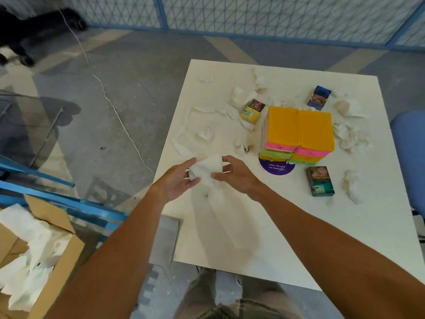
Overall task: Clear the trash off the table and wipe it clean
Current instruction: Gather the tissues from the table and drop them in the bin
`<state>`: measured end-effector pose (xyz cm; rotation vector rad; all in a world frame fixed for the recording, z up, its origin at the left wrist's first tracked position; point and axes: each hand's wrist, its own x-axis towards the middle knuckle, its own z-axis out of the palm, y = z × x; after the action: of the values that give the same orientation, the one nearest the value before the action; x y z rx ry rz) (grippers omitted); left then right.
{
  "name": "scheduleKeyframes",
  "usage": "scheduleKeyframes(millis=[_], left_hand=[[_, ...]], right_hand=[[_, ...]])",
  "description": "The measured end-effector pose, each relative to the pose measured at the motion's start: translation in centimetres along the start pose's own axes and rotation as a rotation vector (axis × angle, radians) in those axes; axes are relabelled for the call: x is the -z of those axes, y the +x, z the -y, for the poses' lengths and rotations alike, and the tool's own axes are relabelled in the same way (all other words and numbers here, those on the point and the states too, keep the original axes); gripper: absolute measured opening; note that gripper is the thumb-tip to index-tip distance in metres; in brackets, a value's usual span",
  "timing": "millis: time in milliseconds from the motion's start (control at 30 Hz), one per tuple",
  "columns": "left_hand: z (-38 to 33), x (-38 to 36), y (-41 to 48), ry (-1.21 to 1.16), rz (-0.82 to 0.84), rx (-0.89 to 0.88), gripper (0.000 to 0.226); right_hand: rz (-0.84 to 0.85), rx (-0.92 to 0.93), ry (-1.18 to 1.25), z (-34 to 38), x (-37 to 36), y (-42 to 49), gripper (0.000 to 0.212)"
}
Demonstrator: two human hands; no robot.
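Both hands, left (pixel 178 180) and right (pixel 234 176), grip one crumpled tissue (pixel 205 170) above bench (pixel 230 226); sponges (pixel 299 132) and scattered tissues behind

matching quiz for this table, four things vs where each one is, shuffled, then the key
Things
1. yellow cardboard cigarette pack
2. blue cardboard cigarette pack
3. dark green cardboard cigarette pack
4. crumpled white paper towel

Places
A. nearer than the stack of yellow, pink and green sponges, right of the round purple sticker
B. pinched between the left hand and the right hand
C. left of the sponge stack
D. beyond the sponge stack

Pairs: 1-C, 2-D, 3-A, 4-B
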<state>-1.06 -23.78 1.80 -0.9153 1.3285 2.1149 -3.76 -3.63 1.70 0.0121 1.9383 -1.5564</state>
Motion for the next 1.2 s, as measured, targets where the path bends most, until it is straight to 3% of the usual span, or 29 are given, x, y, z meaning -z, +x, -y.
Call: scheduleKeyframes(millis=[67,167,300,433,533,667,767,867,933,1100,1200], left_hand=[[-0.4,0.1,0.2,0.06,0.026,0.013,0.031],[-0.7,0.5,1.2,0.429,-0.071,-0.079,0.043],[-1.5,1.9,3.5,0.923,-0.312,-0.401,0.012],[-2.5,2.2,4.3,1.382,-0.279,-0.549,0.039],[-3.1,2.2,5.0,1.605,-0.24,-0.554,0.055],[-3.3,2.4,6.5,1.647,-0.279,-0.48,0.057],[-2.9,2.8,8.1,1.565,-0.304,-0.45,0.039],[-2.2,3.0,9.1,1.464,-0.361,-0.545,0.015],[-1.7,2.6,8.8,1.393,-0.388,-0.619,0.012],[-0.3,-0.1,6.9,1.217,-0.166,-0.762,0.012],[0.7,-2.5,5.8,1.266,-0.076,-0.922,0.013]], right_hand=[[-0.076,-0.016,0.024,0.1,-0.1,0.0,0.034],[-0.21,-0.033,-0.024,-0.2,0.2,0.0,0.024],[-0.321,-0.03,-0.153,-0.5,0.8,-0.2,0.025],[-0.391,0.002,-0.222,-0.6,1.1,-0.5,0.02],[-0.426,-0.004,-0.211,-0.8,1.1,-0.8,0.022],[-0.466,-0.027,-0.158,-1.4,1.0,-1.3,0.023],[-0.492,-0.045,-0.117,-2.1,1.0,-1.9,0.026],[-0.509,-0.057,-0.102,-3.3,1.2,-2.7,0.027],[-0.522,-0.058,-0.102,-4.2,1.3,-3.3,0.026],[-0.631,-0.061,0.032,-5.4,2.5,-5.1,0.026],[-0.716,-0.054,0.142,-5.8,3.9,-6.4,0.025]])
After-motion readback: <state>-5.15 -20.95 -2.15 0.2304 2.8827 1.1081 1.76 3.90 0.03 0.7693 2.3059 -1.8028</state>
